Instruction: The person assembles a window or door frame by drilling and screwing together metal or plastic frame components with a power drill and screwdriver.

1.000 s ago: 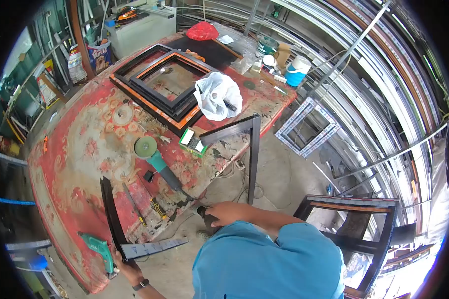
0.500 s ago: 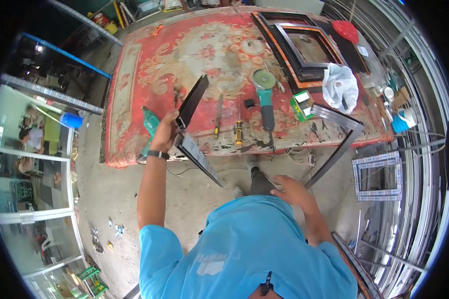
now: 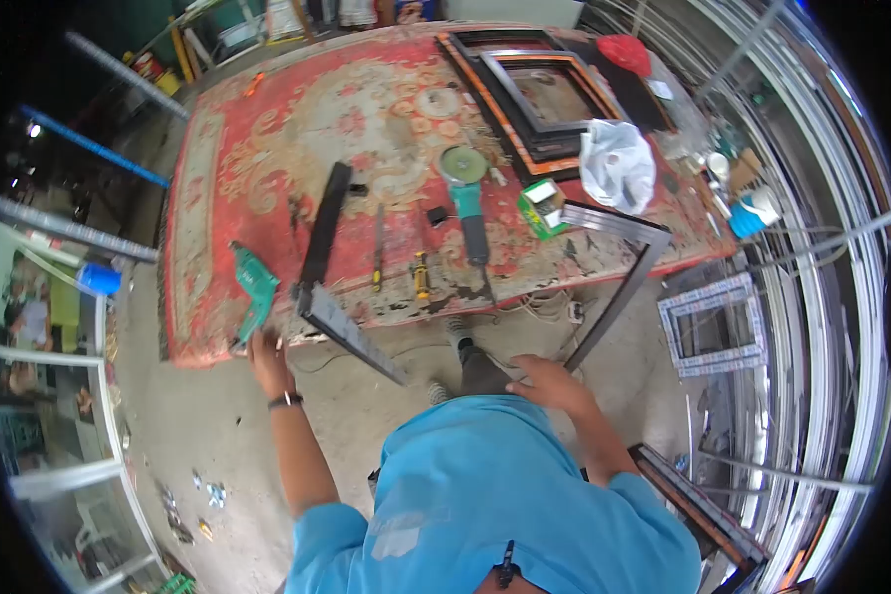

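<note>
Black frame piece (image 3: pixel 323 233) lies on the table (image 3: pixel 218 198), one leg overhanging the edge. Left hand (image 3: pixel 267 358) sits just left of it, not touching, fingers under the green drill (image 3: pixel 254 287). Right hand (image 3: pixel 552 380) meets the second frame piece (image 3: pixel 614 297). Neither grip is discernible.

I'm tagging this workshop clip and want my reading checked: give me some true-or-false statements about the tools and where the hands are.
1. The green drill lies near the edge of the table, close to the left hand. True.
2. The right hand holds the angle grinder. False: the grinder lies on the table; that hand is down by the lower end of the dark frame piece.
3. A white plastic bag lies beside the stacked frames. True.
4. The black moulding is lifted clear of the table. False: it lies on the table, one leg overhanging the edge.
</note>
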The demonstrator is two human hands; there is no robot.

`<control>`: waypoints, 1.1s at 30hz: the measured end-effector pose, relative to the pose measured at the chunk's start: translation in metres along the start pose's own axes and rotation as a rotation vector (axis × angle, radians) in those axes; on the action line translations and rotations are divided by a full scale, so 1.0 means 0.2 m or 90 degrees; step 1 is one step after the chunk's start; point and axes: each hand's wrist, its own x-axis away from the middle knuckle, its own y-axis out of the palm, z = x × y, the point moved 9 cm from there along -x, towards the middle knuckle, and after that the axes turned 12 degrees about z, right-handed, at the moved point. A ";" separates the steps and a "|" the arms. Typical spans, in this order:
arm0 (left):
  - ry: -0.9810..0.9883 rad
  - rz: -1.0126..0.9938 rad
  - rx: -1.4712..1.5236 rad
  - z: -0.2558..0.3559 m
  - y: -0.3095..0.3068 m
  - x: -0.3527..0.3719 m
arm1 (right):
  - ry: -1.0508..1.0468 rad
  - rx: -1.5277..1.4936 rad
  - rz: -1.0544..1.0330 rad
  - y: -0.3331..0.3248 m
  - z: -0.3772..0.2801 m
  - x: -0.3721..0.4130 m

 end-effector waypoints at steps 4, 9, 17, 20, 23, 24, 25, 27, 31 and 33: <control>-0.199 0.213 -0.112 -0.61 -0.58 0.36 | -0.042 0.033 -0.013 0.10 0.07 -0.01; -0.434 -0.107 -0.480 -1.01 -0.52 0.92 | 0.026 0.039 -0.082 0.05 -0.05 -0.10; -0.197 -0.394 -0.623 -1.13 -0.10 1.07 | -0.062 0.006 -0.014 0.04 0.06 -0.06; 0.391 -0.646 -0.741 -1.15 -0.01 1.06 | -0.121 0.002 -0.047 0.10 0.10 -0.07; 0.699 -0.544 -0.682 -1.26 -0.08 1.10 | -0.188 0.007 -0.115 0.13 0.05 -0.19; 0.387 -0.435 -0.808 -1.34 -0.17 1.00 | -0.189 0.041 -0.170 0.17 0.05 -0.24; 0.287 -0.360 -0.945 -1.66 -0.32 0.86 | -0.225 0.025 -0.230 0.21 0.06 -0.28; 0.039 -0.062 -0.912 -1.35 -0.46 0.99 | -0.241 0.014 -0.350 0.29 0.04 -0.33; -0.126 0.265 -0.702 -0.96 -0.67 1.50 | -0.298 0.137 -0.548 0.31 -0.01 -0.36; -0.187 0.319 -0.662 -0.92 -0.83 1.82 | -0.393 0.247 -0.625 0.40 0.02 -0.41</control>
